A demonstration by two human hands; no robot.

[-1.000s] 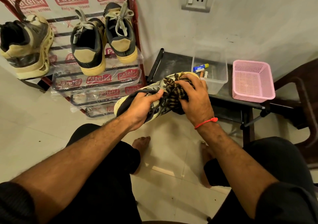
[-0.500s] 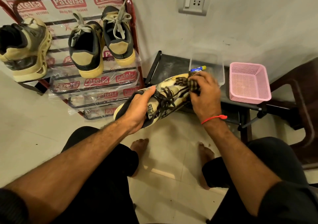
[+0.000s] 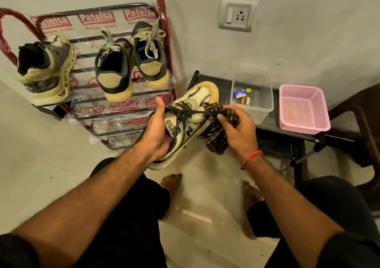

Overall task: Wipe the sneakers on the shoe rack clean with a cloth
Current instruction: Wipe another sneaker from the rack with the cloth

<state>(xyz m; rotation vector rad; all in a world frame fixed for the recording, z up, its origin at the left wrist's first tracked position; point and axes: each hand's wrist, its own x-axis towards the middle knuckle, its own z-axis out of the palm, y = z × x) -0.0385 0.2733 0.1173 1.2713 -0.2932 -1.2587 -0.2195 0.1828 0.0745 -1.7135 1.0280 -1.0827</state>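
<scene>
My left hand (image 3: pixel 157 132) grips a cream sneaker with black laces (image 3: pixel 195 111) at its heel end, toe pointing up and away. A dark checked cloth (image 3: pixel 218 130) is bunched in my right hand (image 3: pixel 238 130), lying against the right side of the held sneaker. The red-framed shoe rack (image 3: pixel 164 41), wrapped in printed plastic, stands at the left. On its top shelf sit a chunky cream and black sneaker (image 3: pixel 45 70) at the left end and a pair of dark and tan sneakers (image 3: pixel 131 64).
A low black table (image 3: pixel 287 136) stands against the wall at right. It carries a clear plastic box (image 3: pixel 261 107) with small tubes and a pink mesh basket (image 3: pixel 302 109). A dark chair (image 3: pixel 362 119) is at far right. My bare feet rest on the tiled floor below.
My right hand has carried the cloth from the laces over the toe and down the shoe's right side. The sneaker's toe has tipped up, baring the laces.
</scene>
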